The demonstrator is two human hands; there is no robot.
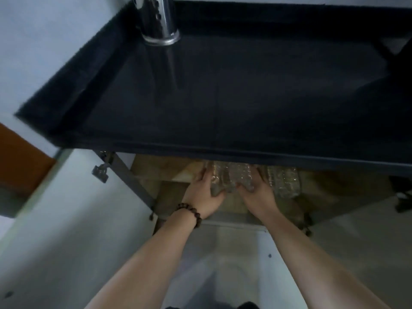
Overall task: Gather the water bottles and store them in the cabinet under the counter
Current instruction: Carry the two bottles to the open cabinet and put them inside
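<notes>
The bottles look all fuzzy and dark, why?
Head view: the clear plastic bottles sit in the counter's shadow inside the cabinet, softened by blur; both hands, left hand and right hand, are blurred too; glare shines on the metal faucet.

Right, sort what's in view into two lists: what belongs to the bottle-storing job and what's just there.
Part of the job:
- clear bottles held between both hands
- more bottles already inside, to the right
- cabinet under the counter, open
- left hand
- right hand

Just there:
- metal canister on the black counter
- bead bracelet
</notes>
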